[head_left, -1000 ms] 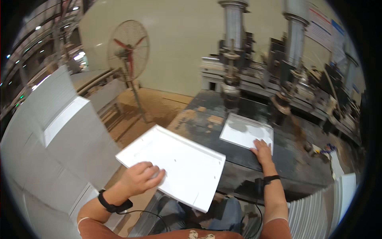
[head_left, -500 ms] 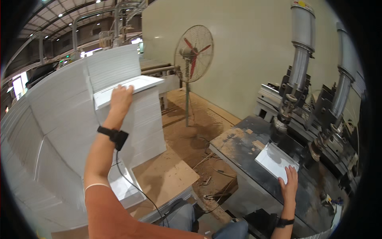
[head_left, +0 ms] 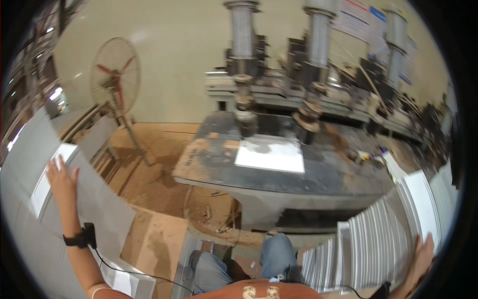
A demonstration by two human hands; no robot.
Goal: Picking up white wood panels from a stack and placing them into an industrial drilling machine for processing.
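My left hand (head_left: 62,187) lies with fingers spread on a white panel (head_left: 44,192) on top of the tall stack (head_left: 102,194) at the left. At the right, my right hand (head_left: 423,256) grips the near edge of another white panel (head_left: 422,204), its fingers slightly blurred and partly hidden. That panel sits on a long row of stacked panels (head_left: 383,239). Apart from both hands, a white panel with a recessed face (head_left: 271,160) rests on the dark machine table (head_left: 214,172), its far edge close to two upright machine heads (head_left: 246,122).
A caged fan with red blades (head_left: 115,77) stands at the back left. Sawdust covers the floor (head_left: 159,179) between stack and table. More machine columns (head_left: 396,45) rise at the back right. A cable (head_left: 149,275) runs from my left wrist band. A brown board (head_left: 154,239) lies beside the left stack.
My view has turned right. My right hand has left the panel on the machine table and moved to the right-hand stack. My left hand remains on the left stack's top panel.
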